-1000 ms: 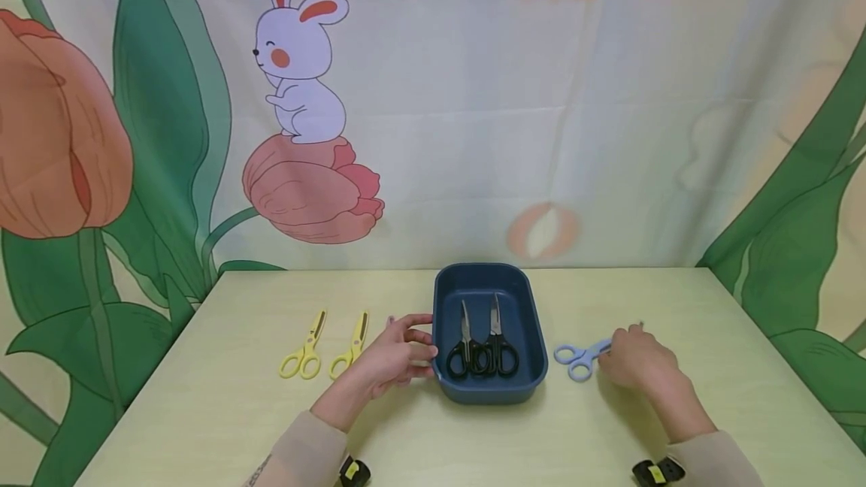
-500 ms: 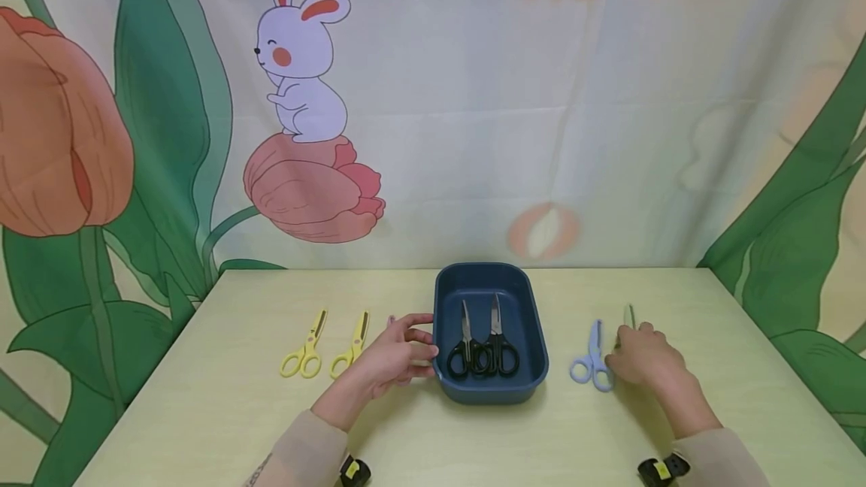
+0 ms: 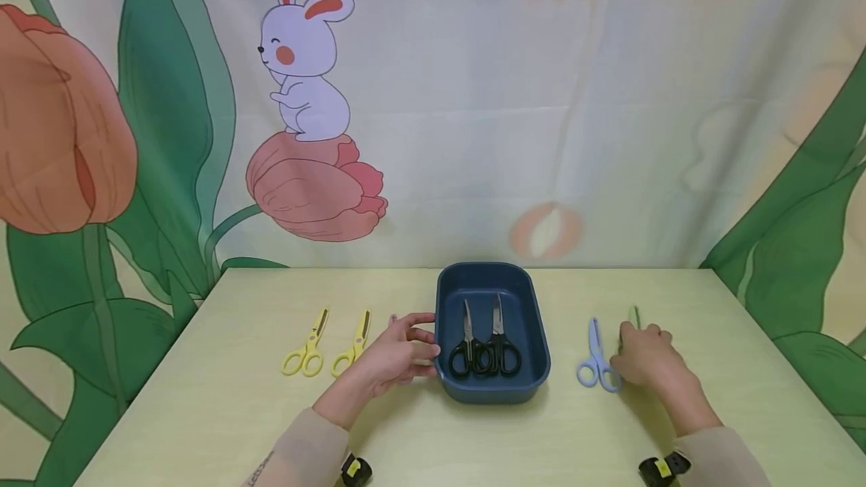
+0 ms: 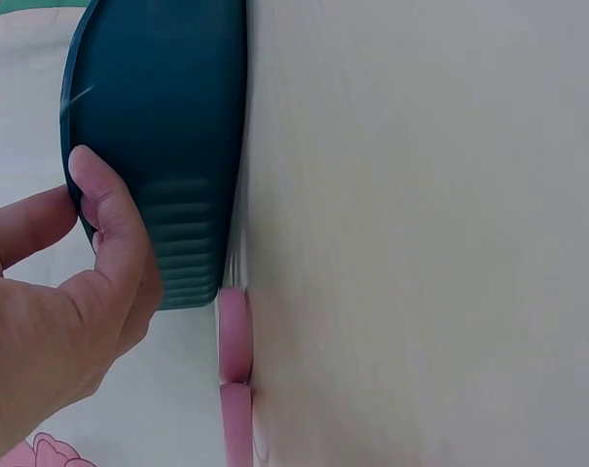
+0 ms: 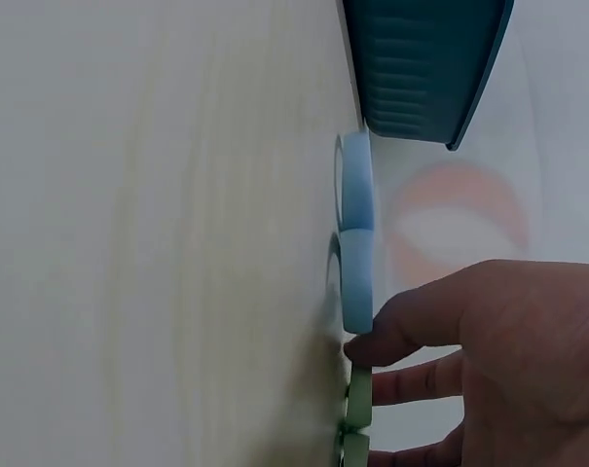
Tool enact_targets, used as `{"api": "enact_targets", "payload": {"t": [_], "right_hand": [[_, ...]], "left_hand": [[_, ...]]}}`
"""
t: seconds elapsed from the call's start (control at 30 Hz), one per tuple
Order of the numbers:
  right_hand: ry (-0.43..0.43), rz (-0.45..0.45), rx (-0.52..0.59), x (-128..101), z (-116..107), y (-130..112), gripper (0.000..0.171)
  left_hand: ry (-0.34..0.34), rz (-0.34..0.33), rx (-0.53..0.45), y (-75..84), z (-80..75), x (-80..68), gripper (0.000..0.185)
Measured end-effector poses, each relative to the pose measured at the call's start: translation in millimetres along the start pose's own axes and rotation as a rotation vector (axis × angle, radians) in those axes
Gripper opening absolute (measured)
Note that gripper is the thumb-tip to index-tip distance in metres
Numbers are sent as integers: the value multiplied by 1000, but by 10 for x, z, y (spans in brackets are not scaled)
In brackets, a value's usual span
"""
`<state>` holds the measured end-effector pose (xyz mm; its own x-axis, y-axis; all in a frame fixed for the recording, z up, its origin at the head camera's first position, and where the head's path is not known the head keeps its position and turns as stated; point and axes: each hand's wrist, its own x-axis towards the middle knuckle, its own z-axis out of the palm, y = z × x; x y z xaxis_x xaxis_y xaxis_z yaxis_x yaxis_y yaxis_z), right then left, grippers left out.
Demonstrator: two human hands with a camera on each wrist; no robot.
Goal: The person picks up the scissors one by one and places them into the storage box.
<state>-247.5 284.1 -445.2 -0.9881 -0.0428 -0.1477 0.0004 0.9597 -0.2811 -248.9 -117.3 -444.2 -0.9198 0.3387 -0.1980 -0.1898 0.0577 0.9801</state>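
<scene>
A dark blue tray [image 3: 487, 393] stands mid-table with two black-handled scissors [image 3: 467, 348] inside. My left hand [image 3: 399, 352] touches the tray's left side with relaxed fingers, seen at the rim in the left wrist view. Under that hand lie pink scissors [image 4: 236, 336], mostly hidden in the head view. To the tray's right, light blue scissors [image 3: 597, 359] point away from me. Just right of them, my right hand [image 3: 649, 355] pinches green scissors [image 5: 360, 399] by the handles; only their tip shows beyond the hand in the head view.
Two yellow scissors, one farther left [image 3: 307, 348] and another [image 3: 355, 344] partly behind my left forearm, lie on the pale table [image 3: 223, 397]. A printed curtain [image 3: 440, 134] with a rabbit and tulips hangs behind the table.
The light blue scissors have turned from pointing right to pointing away and are out of my right hand. That hand has shifted slightly right to the green scissors. My left hand stays on the tray.
</scene>
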Motion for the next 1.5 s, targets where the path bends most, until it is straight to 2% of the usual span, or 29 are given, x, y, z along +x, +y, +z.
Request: {"api": "enact_targets", "payload": {"t": [0.07, 0.27, 0.37, 0.63, 0.97, 1.27, 1.5], "right_hand": [[-3, 8, 3, -4, 9, 12, 48], [13, 19, 20, -18, -9, 20, 44], [26, 28, 38, -17, -19, 15, 49], [117, 16, 61, -12, -9, -16, 44], [186, 6, 77, -37, -79, -213, 43], [258, -18, 46, -50, -122, -379, 42], [273, -48, 37, -74, -160, -539, 38]], "left_hand": [[-3, -5, 0, 0, -4, 0, 58], [-5, -6, 5, 12, -8, -13, 57], [-4, -5, 6, 16, -8, -19, 57], [-3, -13, 14, 10, -10, -10, 58], [-8, -20, 14, 5, -9, 1, 58], [-3, -21, 17, 12, -3, 0, 58], [1, -15, 16, 28, 11, -21, 57]]}}
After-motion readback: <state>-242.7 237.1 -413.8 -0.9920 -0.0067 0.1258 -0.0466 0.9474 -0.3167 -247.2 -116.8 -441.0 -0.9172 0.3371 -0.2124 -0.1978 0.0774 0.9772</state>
